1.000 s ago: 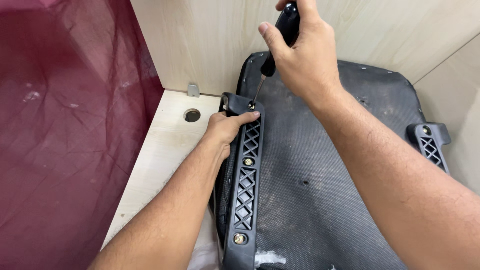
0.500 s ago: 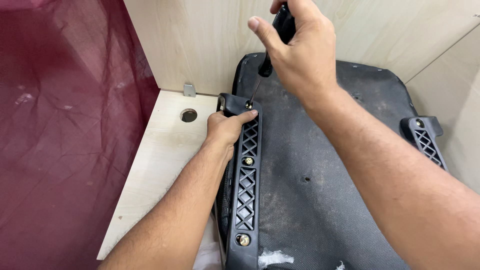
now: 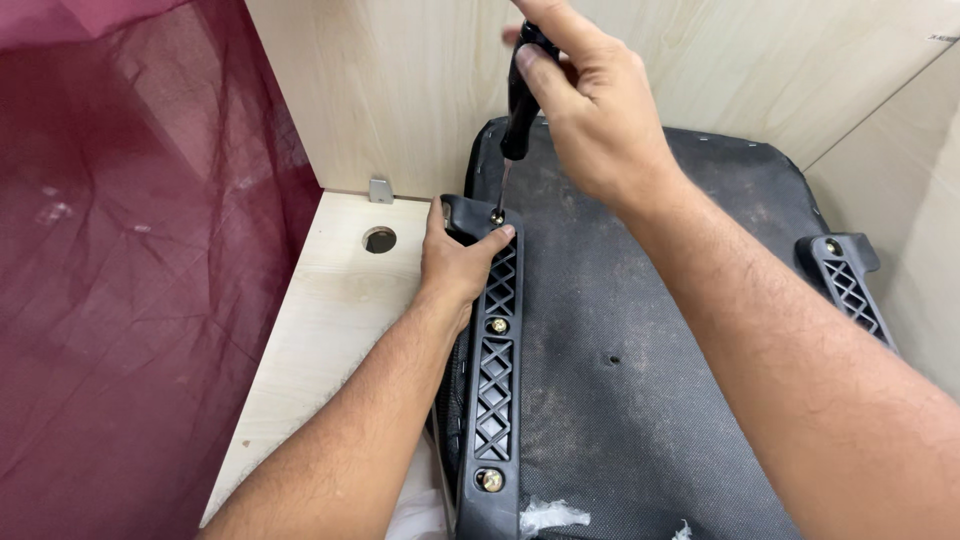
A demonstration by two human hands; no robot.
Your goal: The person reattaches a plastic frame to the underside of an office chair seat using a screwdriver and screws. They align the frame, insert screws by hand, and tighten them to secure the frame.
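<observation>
My right hand point(image 3: 597, 110) grips a black-handled screwdriver point(image 3: 518, 105) held upright, its tip set on the top screw point(image 3: 497, 215) of a black lattice-patterned plastic bracket point(image 3: 494, 385). The bracket runs along the left edge of an upturned black chair seat point(image 3: 640, 360) covered in dusty fabric. My left hand point(image 3: 455, 265) clasps the bracket's upper end, thumb lying right beside the screw. Two more brass-coloured screws point(image 3: 497, 325) sit lower on the bracket.
A second black bracket point(image 3: 848, 280) is fixed on the seat's right side. Pale wooden panels point(image 3: 400, 90) stand behind and to the right. The wooden board point(image 3: 330, 330) below has a round hole point(image 3: 379, 240) and a small metal clip point(image 3: 380, 189). Dark red mesh cloth point(image 3: 130, 260) hangs left.
The screwdriver has stayed on the top screw while my right hand shifted its grip on the handle. My left hand has not moved from the bracket.
</observation>
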